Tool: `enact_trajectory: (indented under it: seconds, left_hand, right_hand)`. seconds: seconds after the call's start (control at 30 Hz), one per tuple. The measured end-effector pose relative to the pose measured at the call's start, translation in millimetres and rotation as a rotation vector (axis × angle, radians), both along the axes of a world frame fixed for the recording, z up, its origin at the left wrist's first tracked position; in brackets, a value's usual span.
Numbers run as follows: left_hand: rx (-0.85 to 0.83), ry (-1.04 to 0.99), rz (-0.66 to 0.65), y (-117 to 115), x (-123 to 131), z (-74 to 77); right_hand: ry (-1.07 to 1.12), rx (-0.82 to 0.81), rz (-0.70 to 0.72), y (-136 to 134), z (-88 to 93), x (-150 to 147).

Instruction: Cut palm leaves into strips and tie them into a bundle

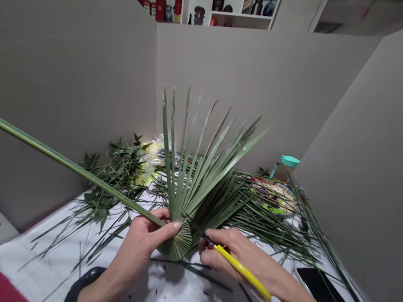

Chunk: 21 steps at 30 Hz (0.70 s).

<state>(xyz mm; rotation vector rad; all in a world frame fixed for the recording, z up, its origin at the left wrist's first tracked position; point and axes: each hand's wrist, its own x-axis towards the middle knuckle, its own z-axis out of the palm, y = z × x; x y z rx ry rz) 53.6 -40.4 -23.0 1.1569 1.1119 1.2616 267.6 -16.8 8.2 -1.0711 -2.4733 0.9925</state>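
Note:
My left hand (145, 236) grips a long green palm stem (63, 163) just below the base of a fan palm leaf (194, 184). The leaf's narrow pleated segments spread upward, and its pleated lower part (179, 242) sits against my fingers. My right hand (237, 258) closes around yellow-handled scissors (242, 270). Their thin dark blades (196, 230) point left and meet the leaf near its base. The scissors' pivot area sits partly behind my right fingers.
A white-covered table (32, 258) holds heaps of cut green leaves (112, 180), a plastic bag (152, 160), a teal-lidded jar (284, 169), and a black tablet or phone (330, 299). Grey partitions (250, 93) stand behind and beside it, below shelves (202, 2).

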Motion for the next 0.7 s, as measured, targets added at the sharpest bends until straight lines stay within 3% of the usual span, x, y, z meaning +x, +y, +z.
enact_trajectory:
  seconds: [0.13,0.3,0.4,0.6,0.7]
  left_hand:
    - [0.0,-0.031,0.001,0,1,-0.1]
    - [-0.005,-0.009,-0.03,-2,2,3.5]
    - [-0.019,-0.002,-0.011,-3,2,2.9]
    - [0.0,-0.023,0.044,3,2,-2.4]
    - [0.0,-0.021,0.041,6,2,-2.8]
  right_hand:
    - [-0.088,0.087,-0.094,-2,-2.5,1]
    - [0.016,-0.052,0.099,7,-0.3,7]
    - [0.017,-0.114,0.102,8,-0.3,8]
    - [-0.114,0.144,-0.158,-13,-6.1,-4]
    - [-0.181,0.194,-0.2,-20,-6.6,-8]
